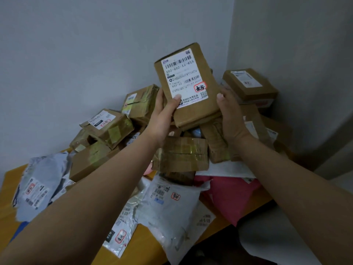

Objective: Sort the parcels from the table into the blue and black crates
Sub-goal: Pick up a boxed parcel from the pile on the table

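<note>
I hold a flat brown cardboard parcel (pixel 198 109) up in front of the wall, its white shipping label with barcodes and a red stamp facing me. My left hand (pixel 164 115) grips its lower left edge, thumb on the label. My right hand (pixel 229 115) grips its lower right edge, thumb on the cardboard. Below them a heap of brown cardboard parcels (pixel 181 155) and grey plastic mailer bags (pixel 170 209) covers the yellow table (pixel 7 213). No crate is in view.
The table stands in a corner between two grey walls. More boxes (pixel 250 85) are stacked at the back right, a pink mailer (pixel 233 194) lies at the front right, and grey bags (pixel 42 184) lie at the left edge. A blue thing (pixel 17 230) shows below the table's left side.
</note>
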Available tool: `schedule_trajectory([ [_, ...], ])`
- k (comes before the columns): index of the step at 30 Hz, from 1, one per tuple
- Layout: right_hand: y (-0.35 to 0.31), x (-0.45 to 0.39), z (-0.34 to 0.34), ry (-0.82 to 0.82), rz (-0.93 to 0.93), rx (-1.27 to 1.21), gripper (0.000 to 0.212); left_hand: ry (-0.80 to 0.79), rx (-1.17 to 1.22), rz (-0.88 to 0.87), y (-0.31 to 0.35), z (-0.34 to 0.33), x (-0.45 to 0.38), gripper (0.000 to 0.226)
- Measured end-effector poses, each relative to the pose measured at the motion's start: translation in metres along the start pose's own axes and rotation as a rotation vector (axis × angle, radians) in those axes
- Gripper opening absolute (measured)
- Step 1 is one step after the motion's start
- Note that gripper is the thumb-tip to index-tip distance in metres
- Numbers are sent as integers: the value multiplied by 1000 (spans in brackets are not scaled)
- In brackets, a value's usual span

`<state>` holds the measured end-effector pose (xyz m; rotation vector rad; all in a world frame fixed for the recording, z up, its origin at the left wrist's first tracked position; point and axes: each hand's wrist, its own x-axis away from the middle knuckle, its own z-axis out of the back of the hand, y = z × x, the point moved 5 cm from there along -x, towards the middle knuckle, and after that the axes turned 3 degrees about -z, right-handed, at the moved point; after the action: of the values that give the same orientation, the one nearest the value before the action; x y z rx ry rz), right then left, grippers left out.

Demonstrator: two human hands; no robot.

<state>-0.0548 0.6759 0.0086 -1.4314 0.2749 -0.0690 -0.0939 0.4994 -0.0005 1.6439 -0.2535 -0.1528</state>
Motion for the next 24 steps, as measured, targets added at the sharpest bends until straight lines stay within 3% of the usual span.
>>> schedule_trajectory([
  [3, 1, -1, -4, -43, -10, -43, 71, 10, 2, -54, 2, 16, 6, 78],
  [10, -4, 3, -48, -148, -11, -150, 52, 15, -48, -143, 6, 47, 38, 60],
  [19, -22, 45, -121, -276, -9, -216, 36, 130, -20, -167, 9, 110, 102, 61],
  [24, -48, 92, -178, -321, 13, -165, 50, 218, -17, -229, 24, 165, 160, 67],
])
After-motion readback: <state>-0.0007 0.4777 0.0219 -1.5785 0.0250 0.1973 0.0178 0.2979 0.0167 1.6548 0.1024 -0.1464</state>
